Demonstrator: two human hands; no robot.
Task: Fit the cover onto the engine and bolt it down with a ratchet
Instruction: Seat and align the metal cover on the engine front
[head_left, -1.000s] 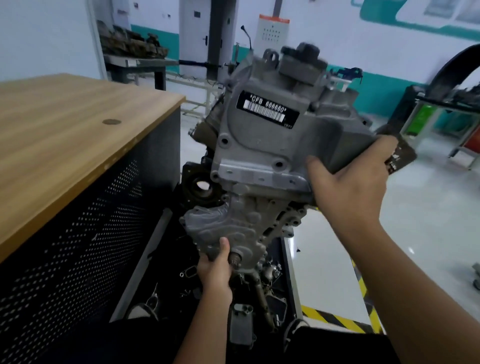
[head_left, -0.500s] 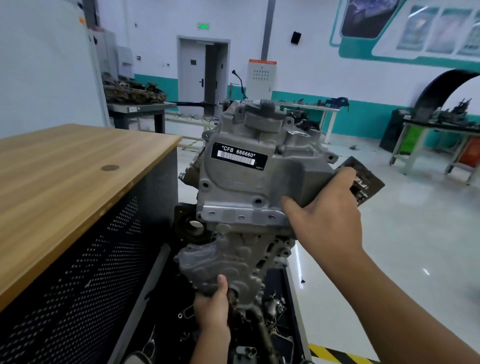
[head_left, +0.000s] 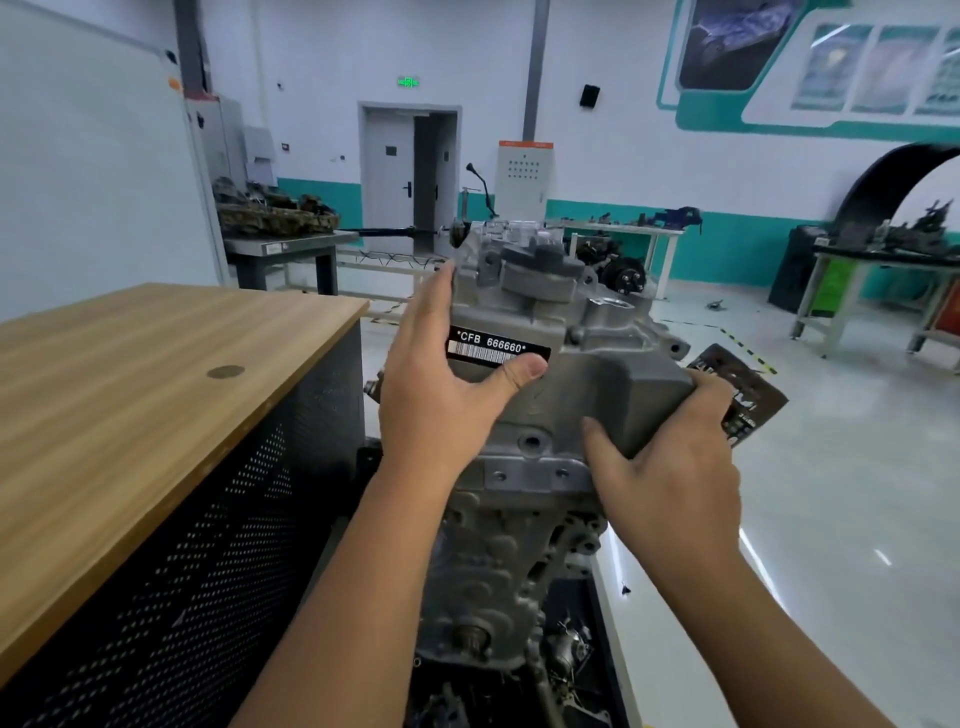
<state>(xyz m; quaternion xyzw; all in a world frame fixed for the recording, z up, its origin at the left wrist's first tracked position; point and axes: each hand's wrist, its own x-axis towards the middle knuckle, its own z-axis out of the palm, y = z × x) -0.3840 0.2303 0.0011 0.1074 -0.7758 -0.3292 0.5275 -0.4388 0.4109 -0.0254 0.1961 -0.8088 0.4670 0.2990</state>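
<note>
Both hands hold the grey cast cover (head_left: 561, 364) against the top of the engine (head_left: 498, 561), which stands upright at the frame's centre, just beside the wooden desk (head_left: 156, 374) at 9 o'clock. The left hand (head_left: 441, 395) lies over the cover's left flank, its grip spread wide with the thumb laid across the label. The right hand (head_left: 670, 457) curls its grip round the cover's lower right corner.

To seat it well, I judge the cover should be pressed evenly from both sides, square to the engine, until the flange along its lower edge sits flush and the bolt holes line up. Tilting it could bind it.

The black label (head_left: 493, 349) reads "*CFB 666660*" above a barcode. No ratchet is in view.
</note>
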